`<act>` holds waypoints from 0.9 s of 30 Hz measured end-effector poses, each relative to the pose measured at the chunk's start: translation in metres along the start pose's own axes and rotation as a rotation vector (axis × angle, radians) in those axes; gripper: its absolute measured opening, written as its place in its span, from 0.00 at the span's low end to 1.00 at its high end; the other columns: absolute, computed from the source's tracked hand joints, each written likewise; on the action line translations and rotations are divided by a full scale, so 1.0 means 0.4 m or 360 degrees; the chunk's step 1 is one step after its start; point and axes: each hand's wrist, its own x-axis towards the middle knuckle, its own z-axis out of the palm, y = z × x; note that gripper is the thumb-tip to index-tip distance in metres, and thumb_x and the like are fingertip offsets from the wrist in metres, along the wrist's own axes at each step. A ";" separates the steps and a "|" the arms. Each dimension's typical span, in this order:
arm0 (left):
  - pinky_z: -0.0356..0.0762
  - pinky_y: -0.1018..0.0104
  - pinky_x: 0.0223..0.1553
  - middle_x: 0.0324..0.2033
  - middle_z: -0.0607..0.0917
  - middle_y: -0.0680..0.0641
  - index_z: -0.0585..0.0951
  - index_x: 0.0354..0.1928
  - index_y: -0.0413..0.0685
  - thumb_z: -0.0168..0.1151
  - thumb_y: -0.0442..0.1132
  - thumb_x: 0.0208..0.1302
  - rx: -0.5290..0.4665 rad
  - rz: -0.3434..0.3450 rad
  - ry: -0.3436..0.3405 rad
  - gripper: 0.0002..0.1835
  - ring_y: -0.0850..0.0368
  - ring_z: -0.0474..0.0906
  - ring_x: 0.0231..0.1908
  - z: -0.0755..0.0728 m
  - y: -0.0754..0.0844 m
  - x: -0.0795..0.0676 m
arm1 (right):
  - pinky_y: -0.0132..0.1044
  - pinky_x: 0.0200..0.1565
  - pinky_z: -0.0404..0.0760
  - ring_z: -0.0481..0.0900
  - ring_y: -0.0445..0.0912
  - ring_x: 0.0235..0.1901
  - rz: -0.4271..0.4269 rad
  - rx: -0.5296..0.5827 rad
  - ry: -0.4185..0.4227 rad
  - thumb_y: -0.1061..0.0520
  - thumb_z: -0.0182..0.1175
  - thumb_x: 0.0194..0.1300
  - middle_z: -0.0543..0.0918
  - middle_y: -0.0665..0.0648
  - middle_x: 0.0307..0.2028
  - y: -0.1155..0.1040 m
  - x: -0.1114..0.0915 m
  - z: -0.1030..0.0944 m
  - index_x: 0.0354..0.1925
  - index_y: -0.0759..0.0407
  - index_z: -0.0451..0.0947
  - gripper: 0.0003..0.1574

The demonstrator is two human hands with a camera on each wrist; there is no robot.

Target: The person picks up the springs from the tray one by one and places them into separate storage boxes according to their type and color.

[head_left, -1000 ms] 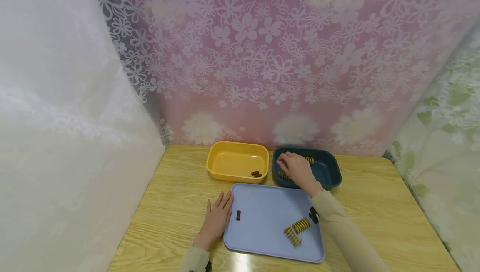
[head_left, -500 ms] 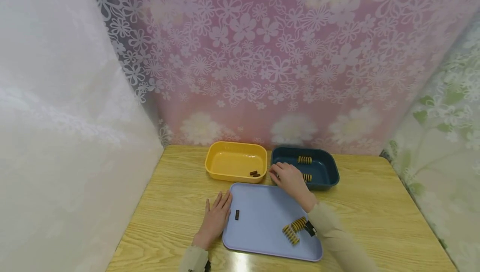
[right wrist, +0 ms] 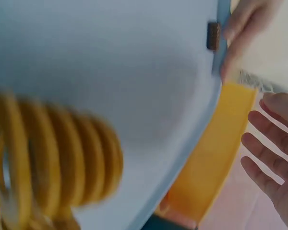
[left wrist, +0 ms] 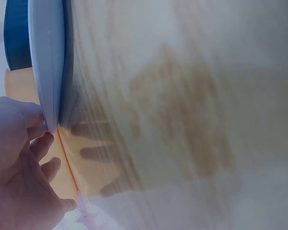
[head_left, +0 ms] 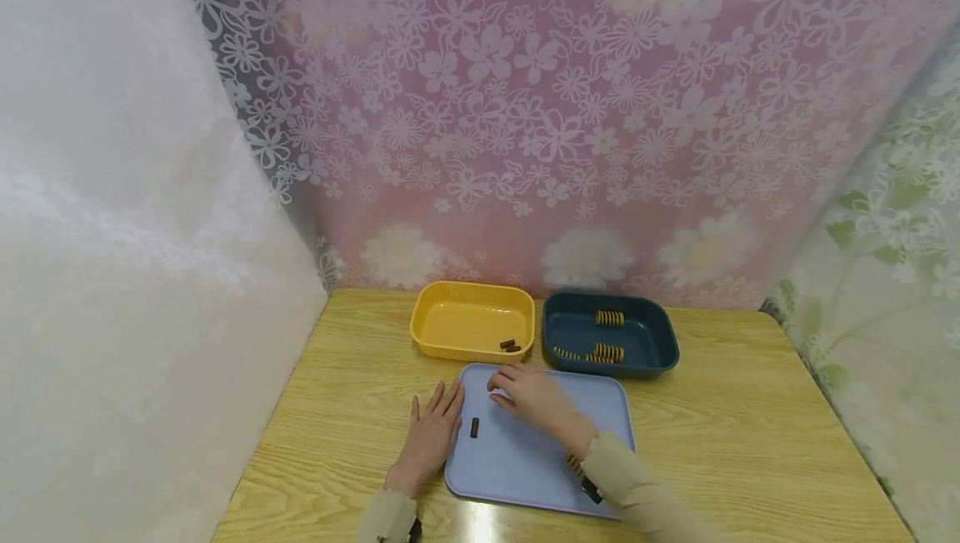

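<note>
My left hand (head_left: 433,436) rests at the left edge of a pale blue tray (head_left: 517,476), fingers spread and fingertips at the rim. In the left wrist view its fingertips touch the tray's edge close over the table. My right hand (head_left: 532,396) hovers over the upper tray, fingers loosely bent and thumb apart, holding nothing. Below and left of it lies a small brown spring (head_left: 475,427). A yellow spring (head_left: 573,465) shows partly beside the right sleeve, which hides more behind it; large yellow coils (right wrist: 67,153) stand close in the right wrist view.
Behind the tray stands a yellow bin (head_left: 457,325) with small brown springs (head_left: 510,346) in its right front corner. Beside it is a dark blue bin (head_left: 641,351) holding several yellow springs (head_left: 609,318). The wooden table (head_left: 337,410) ends at a floral curtain (head_left: 480,151).
My right hand has moved out of the dark blue bin, left and toward me over the tray. Springs in that bin have come into sight. The left hand has stayed in place.
</note>
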 end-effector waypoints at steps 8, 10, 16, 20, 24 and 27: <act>0.56 0.31 0.56 0.64 0.68 0.48 0.67 0.65 0.47 0.54 0.42 0.65 0.0032 0.0029 0.0045 0.26 0.45 0.61 0.64 0.008 -0.005 0.005 | 0.35 0.40 0.77 0.76 0.40 0.36 -0.0194 0.0053 -0.0270 0.52 0.68 0.52 0.80 0.44 0.36 -0.060 0.003 0.046 0.37 0.46 0.81 0.11; 0.56 0.32 0.56 0.64 0.68 0.48 0.67 0.65 0.47 0.54 0.42 0.65 0.0039 0.0029 0.0038 0.26 0.45 0.61 0.64 0.009 -0.005 0.006 | 0.34 0.39 0.76 0.76 0.39 0.37 -0.0216 0.0049 -0.0328 0.53 0.68 0.52 0.80 0.43 0.37 -0.067 0.003 0.057 0.38 0.45 0.81 0.12; 0.56 0.32 0.56 0.64 0.67 0.48 0.66 0.65 0.48 0.54 0.43 0.65 0.0048 0.0018 0.0033 0.26 0.46 0.61 0.65 0.012 -0.004 0.007 | 0.33 0.37 0.75 0.75 0.39 0.37 -0.0260 0.0018 -0.0439 0.52 0.69 0.50 0.79 0.43 0.37 -0.078 0.000 0.082 0.37 0.43 0.81 0.12; 0.56 0.32 0.56 0.64 0.67 0.49 0.66 0.65 0.48 0.53 0.42 0.65 0.0046 0.0005 0.0023 0.26 0.46 0.60 0.65 0.016 -0.004 0.008 | 0.31 0.33 0.73 0.75 0.38 0.34 -0.0248 -0.0001 -0.0454 0.50 0.68 0.51 0.78 0.42 0.33 -0.080 -0.003 0.095 0.34 0.43 0.80 0.09; 0.56 0.33 0.57 0.65 0.67 0.49 0.66 0.66 0.49 0.53 0.42 0.66 0.0062 -0.0001 0.0016 0.26 0.47 0.60 0.65 0.014 -0.004 0.009 | 0.31 0.33 0.73 0.74 0.38 0.32 -0.0218 -0.0010 -0.0469 0.50 0.68 0.52 0.77 0.42 0.31 -0.084 -0.002 0.098 0.33 0.43 0.80 0.08; 0.57 0.33 0.56 0.64 0.67 0.49 0.66 0.65 0.49 0.53 0.43 0.66 0.0067 0.0002 0.0025 0.26 0.47 0.60 0.65 0.011 -0.003 0.010 | 0.32 0.34 0.74 0.74 0.38 0.31 -0.0198 0.0002 -0.0485 0.50 0.68 0.52 0.77 0.42 0.30 -0.089 0.002 0.093 0.32 0.44 0.80 0.07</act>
